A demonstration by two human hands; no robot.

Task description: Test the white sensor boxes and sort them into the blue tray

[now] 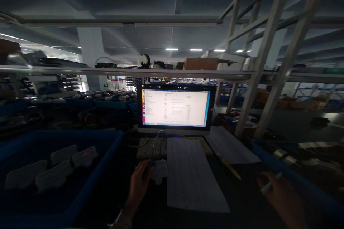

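Pen [267,187], slim pale cylinder, between right-hand fingers [268,175]

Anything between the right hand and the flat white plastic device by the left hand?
Yes: a long white paper sheet lies between the right hand and the flat white plastic device, with a slim yellow pen nearer the hand. Nothing upright visibly blocks the gap.

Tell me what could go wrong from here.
The cable arches up beside the left hand, in front of the keyboard, so a careless pull might snag it. The middle sheet partly covers the keyboard, so leaning on its top could press keys. The light is dim, so marks made with the pen in the right hand might go astray.
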